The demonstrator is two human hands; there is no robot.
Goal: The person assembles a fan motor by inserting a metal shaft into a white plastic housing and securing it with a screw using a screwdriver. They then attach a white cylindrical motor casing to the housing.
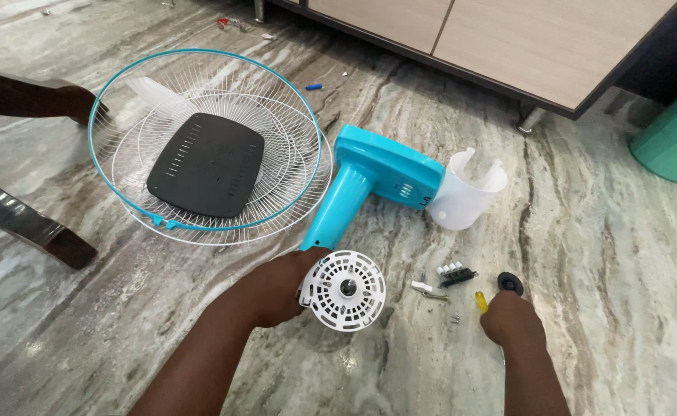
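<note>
Left hand [277,289] grips round white perforated plastic motor housing [346,290] at its rim, low on veined marble floor [585,231]. Glossy turquoise fan neck [369,181] runs up from housing. Right hand [512,317] clenched on yellow-handled screwdriver [481,301]. Beside it: black round knob [510,283], small screws [454,316]. Wire fan guard [207,142], turquoise-rimmed, holds flat black plate [206,164]. Translucent white cover [468,192] touches neck.

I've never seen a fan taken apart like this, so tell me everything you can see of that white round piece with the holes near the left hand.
The white round piece looks like moulded plastic: a disc pierced with rings of small slots and holes, with a dark metal shaft end at its centre. It sits at the end of the blue fan neck, facing up towards the camera, low over the marble floor. The left hand grips its left edge, fingers hidden behind it. Nothing else touches it; small screws lie to its right.
</note>
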